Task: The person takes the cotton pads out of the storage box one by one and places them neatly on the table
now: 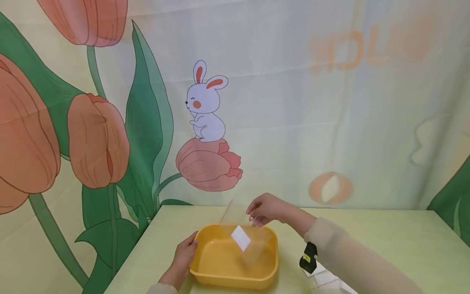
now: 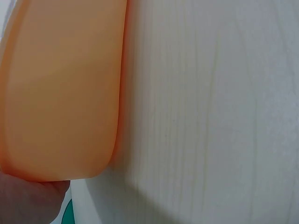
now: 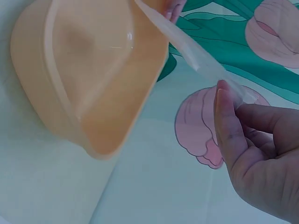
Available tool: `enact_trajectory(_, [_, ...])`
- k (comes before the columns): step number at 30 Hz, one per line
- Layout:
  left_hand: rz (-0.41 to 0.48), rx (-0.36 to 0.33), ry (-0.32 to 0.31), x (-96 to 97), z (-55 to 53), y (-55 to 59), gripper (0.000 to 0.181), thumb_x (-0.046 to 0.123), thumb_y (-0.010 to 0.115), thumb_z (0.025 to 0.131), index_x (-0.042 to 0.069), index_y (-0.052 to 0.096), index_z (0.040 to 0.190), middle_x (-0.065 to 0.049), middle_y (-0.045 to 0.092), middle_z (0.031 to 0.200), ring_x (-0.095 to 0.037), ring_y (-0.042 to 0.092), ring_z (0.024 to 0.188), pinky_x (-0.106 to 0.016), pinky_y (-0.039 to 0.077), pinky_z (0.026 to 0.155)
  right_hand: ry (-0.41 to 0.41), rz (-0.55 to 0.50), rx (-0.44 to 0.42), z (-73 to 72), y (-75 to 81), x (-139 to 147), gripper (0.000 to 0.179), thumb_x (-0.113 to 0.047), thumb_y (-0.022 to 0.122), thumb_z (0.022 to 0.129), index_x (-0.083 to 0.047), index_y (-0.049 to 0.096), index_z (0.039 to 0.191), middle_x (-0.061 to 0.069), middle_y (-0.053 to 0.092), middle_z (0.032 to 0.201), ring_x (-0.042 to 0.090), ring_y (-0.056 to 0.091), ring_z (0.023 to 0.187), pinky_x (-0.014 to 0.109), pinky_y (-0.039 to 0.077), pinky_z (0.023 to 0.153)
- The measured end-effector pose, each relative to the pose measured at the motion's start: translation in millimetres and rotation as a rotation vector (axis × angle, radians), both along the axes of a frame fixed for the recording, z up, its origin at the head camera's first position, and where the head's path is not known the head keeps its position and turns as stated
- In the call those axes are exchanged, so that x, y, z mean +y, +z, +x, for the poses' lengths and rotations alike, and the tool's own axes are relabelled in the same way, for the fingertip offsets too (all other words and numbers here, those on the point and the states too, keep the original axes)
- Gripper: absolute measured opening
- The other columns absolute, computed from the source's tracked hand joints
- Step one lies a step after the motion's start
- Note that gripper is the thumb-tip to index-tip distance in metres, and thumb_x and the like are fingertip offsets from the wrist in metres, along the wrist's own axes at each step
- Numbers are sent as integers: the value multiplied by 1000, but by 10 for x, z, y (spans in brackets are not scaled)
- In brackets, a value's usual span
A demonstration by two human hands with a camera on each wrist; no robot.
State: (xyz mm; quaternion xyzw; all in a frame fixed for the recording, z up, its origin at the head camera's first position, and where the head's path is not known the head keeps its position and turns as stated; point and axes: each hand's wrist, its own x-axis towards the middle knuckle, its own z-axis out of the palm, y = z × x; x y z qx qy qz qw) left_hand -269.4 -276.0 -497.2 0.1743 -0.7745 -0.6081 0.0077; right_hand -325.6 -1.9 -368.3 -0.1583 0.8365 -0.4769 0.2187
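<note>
A yellow plastic basin (image 1: pixel 231 281) stands on the table, its wall filling the left side of the left wrist view. My left hand (image 1: pixel 183 255) holds the basin by its left end, with fingers at the rim; only part of that hand (image 2: pixel 30 200) shows in the left wrist view. Over the basin, my right hand (image 1: pixel 266 208) pinches the upper edge of a clear plastic bag (image 1: pixel 253 253) between thumb and fingers. The bag hangs tilted, with a white diamond-shaped patch (image 1: pixel 240 238) on it. Seen edge-on in the right wrist view, the bag (image 3: pixel 191 49) is a thin translucent strip.
Several clear packets with white patches (image 1: pixel 324 277) lie on the pale table (image 1: pixel 396 249) at the right, partly under my right forearm. A black wrist camera (image 1: pixel 308 258) sits on that sleeve. Behind the table hangs a printed cloth (image 1: pixel 279 122) with tulips and a rabbit.
</note>
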Motion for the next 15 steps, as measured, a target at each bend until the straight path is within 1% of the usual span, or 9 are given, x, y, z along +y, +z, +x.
enact_trajectory(3, [0, 4, -4, 4, 8, 6, 47, 7, 37, 110, -6, 34, 154, -28, 30, 163, -47, 29, 153, -58, 31, 125, 16, -36, 4, 8, 57, 140, 17, -4, 60, 101, 6, 68, 112, 11, 72, 88, 9, 68, 67, 27, 66, 71])
enact_trajectory(9, [-2, -2, -6, 13, 14, 12, 47, 7, 36, 110, -6, 34, 155, -28, 29, 163, -47, 28, 153, -58, 30, 125, 37, -110, 28, 70, 158, 487, 24, -5, 57, 102, 10, 64, 118, 6, 73, 90, 7, 68, 71, 25, 65, 73])
enact_trajectory(12, [-1, -5, 1, 15, 11, 17, 47, 7, 36, 110, -6, 34, 155, -28, 29, 163, -47, 29, 153, -58, 30, 125, 40, -122, 45, 104, 211, 656, 25, -6, 56, 103, 11, 62, 121, 4, 73, 90, 6, 68, 73, 23, 65, 73])
enact_trajectory(15, [-4, 1, 2, 15, 18, 25, 47, 6, 36, 110, -6, 34, 155, -28, 30, 163, -47, 29, 153, -58, 31, 125, 31, -123, 50, 130, 231, 807, 27, -7, 56, 104, 10, 61, 123, 3, 72, 91, 7, 68, 75, 22, 64, 73])
